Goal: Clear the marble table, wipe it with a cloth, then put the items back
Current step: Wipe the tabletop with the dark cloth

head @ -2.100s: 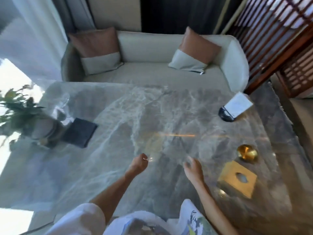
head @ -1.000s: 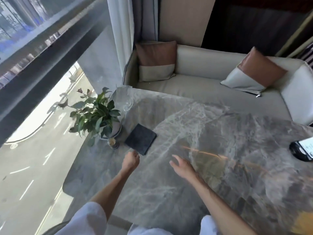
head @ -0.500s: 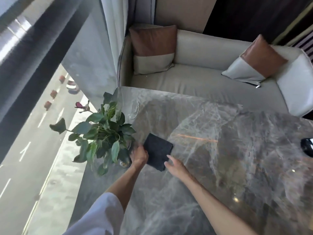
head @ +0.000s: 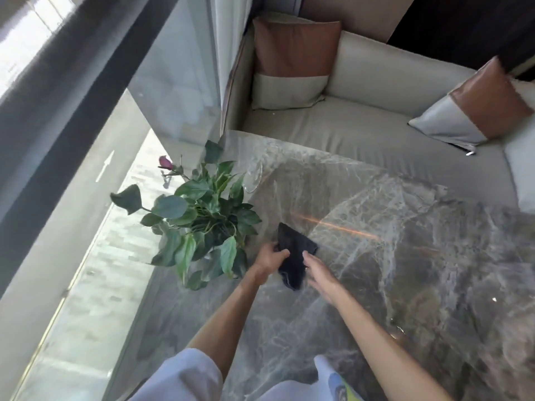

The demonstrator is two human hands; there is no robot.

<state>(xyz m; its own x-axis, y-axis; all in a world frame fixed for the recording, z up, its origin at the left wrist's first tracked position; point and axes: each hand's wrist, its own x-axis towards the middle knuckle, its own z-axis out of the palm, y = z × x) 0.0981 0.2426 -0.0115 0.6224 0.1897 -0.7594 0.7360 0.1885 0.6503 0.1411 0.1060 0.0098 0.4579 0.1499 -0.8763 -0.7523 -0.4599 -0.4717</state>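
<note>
One sofa [head: 362, 123], pale and smooth-skinned with a rounded back, is seen beyond the table, and two square cushions are propped on it, each half brown and half light grey: one [head: 292, 62] at the left corner, one [head: 474, 111] at the right. One marble table [head: 405, 256], glossy grey with white veins, is spread below. One leafy plant [head: 202, 218] with a single dark pink bud is placed at its left edge, and one clear glass [head: 254, 176] is seen just behind it. One dark cloth [head: 293, 256], soft and crumpled, is held above the marble beside the plant. Two hands are closed on it: the left hand [head: 270, 260] is curled round its left side, the right hand [head: 318, 270] is pinched on its right edge.
</note>
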